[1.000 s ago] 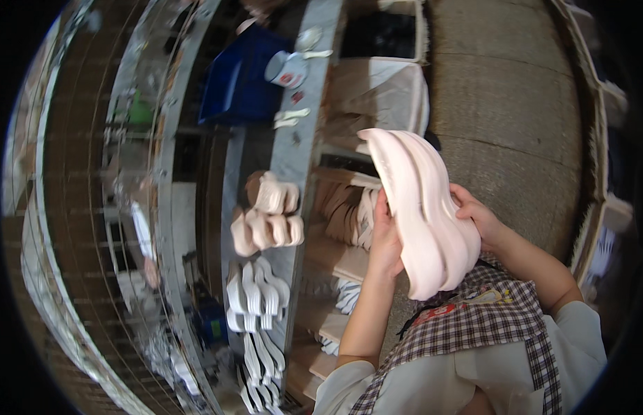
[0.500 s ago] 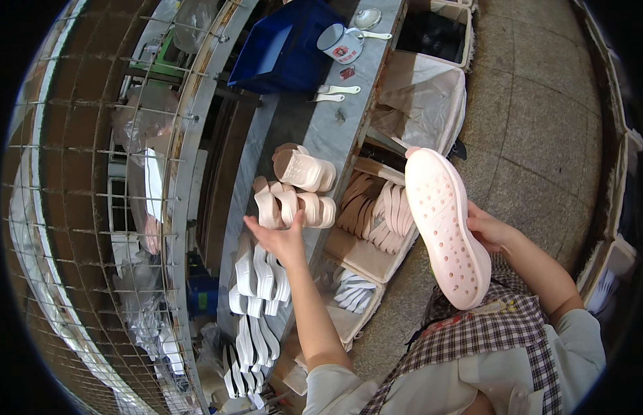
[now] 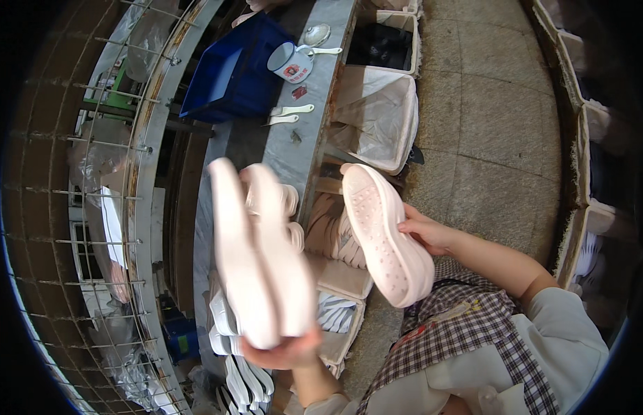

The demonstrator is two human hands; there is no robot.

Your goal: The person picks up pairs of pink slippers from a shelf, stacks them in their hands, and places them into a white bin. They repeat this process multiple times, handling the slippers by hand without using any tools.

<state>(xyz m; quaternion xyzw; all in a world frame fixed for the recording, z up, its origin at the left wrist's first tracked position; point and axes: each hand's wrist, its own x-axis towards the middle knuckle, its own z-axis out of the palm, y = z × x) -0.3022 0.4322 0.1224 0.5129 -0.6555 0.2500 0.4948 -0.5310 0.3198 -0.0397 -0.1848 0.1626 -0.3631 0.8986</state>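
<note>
My left hand [image 3: 283, 349] grips a pair of pale pink shoe soles [image 3: 240, 263] by their lower ends, over the bench; motion smears them. To the right, my right hand [image 3: 427, 232] holds another pale pink shoe sole [image 3: 385, 235] by its edge, its face dotted with small holes turned up. Partly hidden behind the left pair, more pink soles [image 3: 291, 199] stay on the grey bench [image 3: 287, 152]. Nearer to me, white soles [image 3: 247, 380] sit in rows along it.
Toward the far end of the bench are a blue bin [image 3: 231, 76], an enamel mug [image 3: 290, 63], a lid [image 3: 317, 34] and white-handled knives [image 3: 294, 111]. Lined baskets [image 3: 377, 117] stand beside the bench. Wire mesh [image 3: 65, 207] runs along the left; more baskets [image 3: 577, 221] line the right.
My left hand, open beside the pink soles before, has taken hold of two and moved nearer to me. The view has shifted, and the right-hand sole now lies further left in it.
</note>
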